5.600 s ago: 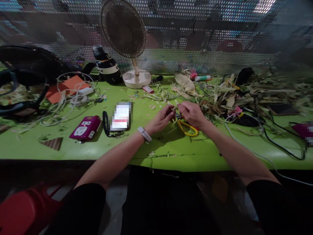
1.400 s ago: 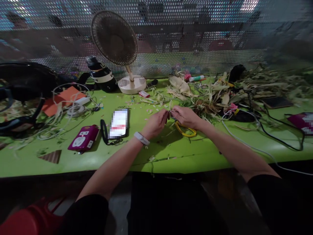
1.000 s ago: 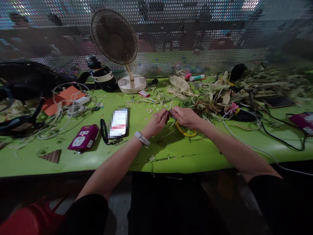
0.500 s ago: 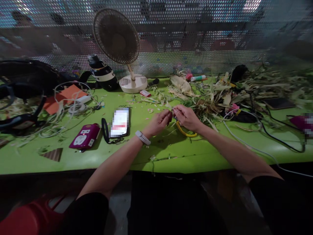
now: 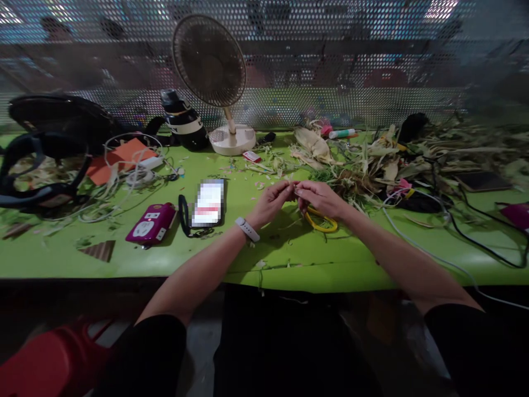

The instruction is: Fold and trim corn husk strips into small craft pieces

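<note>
My left hand (image 5: 273,203), with a pale band at the wrist, is closed in a pinch above the green table. Its fingertips meet those of my right hand (image 5: 318,197), whose thumb and forefinger are also pressed together. Whatever sits between the fingertips is too small to make out. Beneath my right hand shows a yellow loop (image 5: 321,221), like a tool's handle. The hand covers part of it, so I cannot tell whether it is held or lies on the table. Dried leafy stalks (image 5: 355,182) lie just beyond my right hand.
Left of my hands are a phone (image 5: 209,203) and a purple box (image 5: 151,225). Behind stand a fan (image 5: 233,140) and a black bottle (image 5: 185,129), before a perforated metal screen (image 5: 281,71). A white cable (image 5: 430,255) crosses the right side; a headset (image 5: 41,190) lies left.
My left hand's fingers have straightened somewhat from a tighter curl, and the fingertips of both hands have come together. The whole view has shifted slightly.
</note>
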The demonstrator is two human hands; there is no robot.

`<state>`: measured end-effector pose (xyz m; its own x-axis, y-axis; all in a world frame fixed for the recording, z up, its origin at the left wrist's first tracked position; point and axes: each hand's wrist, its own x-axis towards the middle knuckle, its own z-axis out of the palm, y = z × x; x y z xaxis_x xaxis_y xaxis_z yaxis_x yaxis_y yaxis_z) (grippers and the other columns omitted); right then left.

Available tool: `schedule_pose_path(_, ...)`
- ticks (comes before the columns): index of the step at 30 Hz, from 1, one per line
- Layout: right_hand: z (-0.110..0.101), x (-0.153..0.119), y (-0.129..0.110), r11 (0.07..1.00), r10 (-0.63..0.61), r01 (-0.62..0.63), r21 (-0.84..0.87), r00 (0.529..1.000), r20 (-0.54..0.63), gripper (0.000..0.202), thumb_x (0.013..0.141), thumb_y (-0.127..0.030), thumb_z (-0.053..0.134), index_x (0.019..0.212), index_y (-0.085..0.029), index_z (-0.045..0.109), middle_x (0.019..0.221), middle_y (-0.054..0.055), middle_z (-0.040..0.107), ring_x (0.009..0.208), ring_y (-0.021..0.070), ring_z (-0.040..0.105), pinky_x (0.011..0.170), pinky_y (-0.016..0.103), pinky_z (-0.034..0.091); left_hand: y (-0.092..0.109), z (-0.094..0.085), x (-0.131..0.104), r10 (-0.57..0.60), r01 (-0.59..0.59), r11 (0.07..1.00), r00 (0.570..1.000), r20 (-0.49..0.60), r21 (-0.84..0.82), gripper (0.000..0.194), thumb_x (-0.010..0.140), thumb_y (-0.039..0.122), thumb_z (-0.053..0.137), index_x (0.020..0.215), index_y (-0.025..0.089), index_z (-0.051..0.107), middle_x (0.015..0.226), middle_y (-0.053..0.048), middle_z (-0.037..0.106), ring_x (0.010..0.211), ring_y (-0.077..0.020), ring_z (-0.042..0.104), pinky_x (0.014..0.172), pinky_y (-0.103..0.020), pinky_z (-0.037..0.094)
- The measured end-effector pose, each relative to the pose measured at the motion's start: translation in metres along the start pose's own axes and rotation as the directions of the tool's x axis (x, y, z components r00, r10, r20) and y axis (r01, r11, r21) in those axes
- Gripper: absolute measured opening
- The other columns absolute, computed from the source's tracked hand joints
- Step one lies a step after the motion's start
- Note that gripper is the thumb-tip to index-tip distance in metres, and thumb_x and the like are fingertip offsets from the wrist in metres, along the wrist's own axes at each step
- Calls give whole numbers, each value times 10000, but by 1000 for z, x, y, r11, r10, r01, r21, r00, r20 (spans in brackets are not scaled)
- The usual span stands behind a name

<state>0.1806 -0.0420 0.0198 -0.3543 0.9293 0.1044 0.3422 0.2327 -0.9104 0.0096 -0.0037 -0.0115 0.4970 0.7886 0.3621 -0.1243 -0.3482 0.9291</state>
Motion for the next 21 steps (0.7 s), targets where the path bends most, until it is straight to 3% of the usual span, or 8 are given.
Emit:
schedule_pose_path(5, -8, -1, -4, 951, -122, 80, -299, 985, -123, 199, 899, -333, 488, 768, -189, 531, 581, -16, 556, 551, 127, 503, 581, 260, 378, 2, -2, 2, -124, 122, 984, 992, -8, -132, 451, 755, 594, 701, 851, 157, 638, 742, 0, 614, 679, -89, 569, 708, -258, 538)
schedule_pose_path(10, -10, 0, -3, 934, -178, 124, -334, 975, -134, 198, 892, -297, 478, 733, -187, 519, 583, -21, 526, 581, 119, 463, 590, 255, 340, 8, -6, 0, -212, 215, 962, 977, 37, -168, 429, 696, 542, 778, 747, 149, 615, 665, 30, 572, 622, -68, 543, 684, -237, 527)
schedule_pose_path(13, -9, 1, 0, 961, -127, 84, -264, 981, -150, 207, 879, -307, 508, 709, -189, 519, 576, -26, 516, 552, 112, 465, 567, 251, 351, 9, -7, 0, -214, 218, 956, 976, 39, -195, 397, 687, 498, 802, 738, 143, 633, 662, 31, 576, 613, -64, 535, 670, -230, 520)
schedule_pose_path(17, -9, 2, 1, 1000, 27, -27, 5, 986, -163, 271, 883, -390, 560, 706, -185, 545, 570, -23, 552, 506, 104, 511, 538, 242, 421, 9, -5, 1, -272, 269, 915, 962, 33, -302, 320, 702, 425, 812, 807, 151, 684, 720, 16, 646, 651, -69, 584, 734, -245, 535)
schedule_pose_path(21, -11, 0, 0, 938, 235, -219, 269, 972, -28, 467, 880, -569, 551, 651, -164, 592, 499, 5, 574, 431, 108, 529, 482, 248, 480, 8, -4, 3, -329, 264, 845, 942, -62, -465, 233, 752, 330, 776, 907, 168, 714, 875, -18, 727, 854, -120, 683, 942, -311, 518)
